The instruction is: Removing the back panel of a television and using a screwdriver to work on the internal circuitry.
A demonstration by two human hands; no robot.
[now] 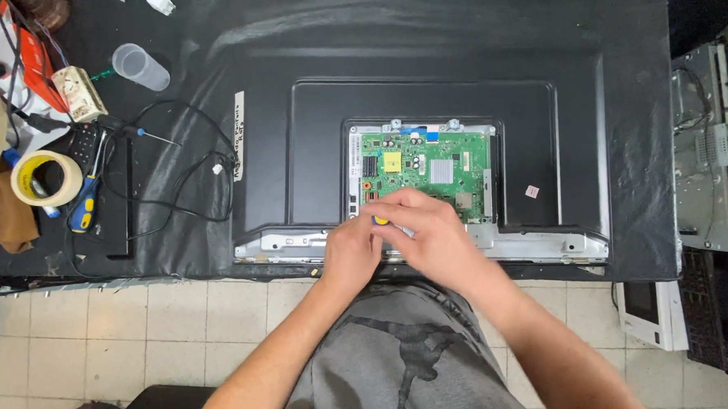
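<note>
Both hands meet over the green board (428,165) in the open back of a TV (425,104) lying flat on the desk (177,229).
The left hand (351,250) and right hand (431,230) together close around a yellow-tipped tool (380,220) at the board's near-left corner, by the desk's near edge. At the desk's left edge lie a tape roll (45,177), a screwdriver (84,210) and a clear cup (139,67).
</note>
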